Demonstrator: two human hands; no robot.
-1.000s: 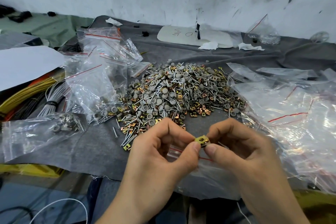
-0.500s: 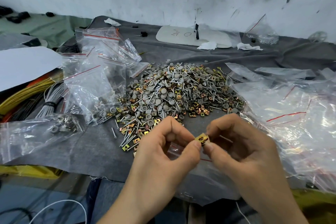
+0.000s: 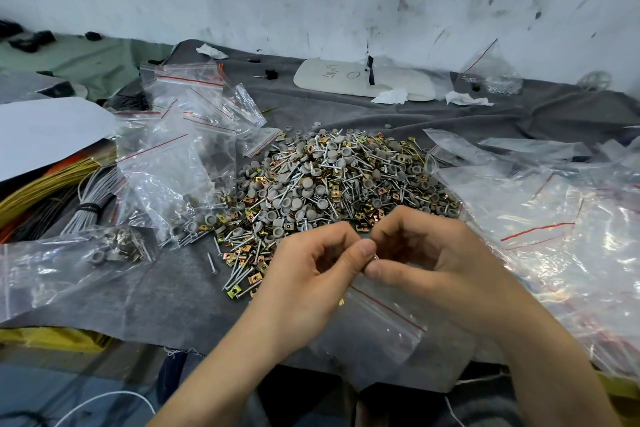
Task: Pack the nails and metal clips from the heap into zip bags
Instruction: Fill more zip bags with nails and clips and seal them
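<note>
Only handwriting in dark pen on the white board (image 3: 347, 80), upper centre of the frame: a round "O" and, just left of it, a scrawl too small to read

Surface (image 3: 166, 291) under grey cloth (image 3: 346, 114): heap (image 3: 332, 184) centre, bags (image 3: 180, 163) left/right edges, white board (image 3: 363, 83) far edge.

The left hand (image 3: 311, 274) and right hand (image 3: 426, 253) are closing in on each other, thumb tips now meeting. The metal clip (image 3: 375, 256), plainly showing before, is disappearing between them, leaving only a glint.
</note>
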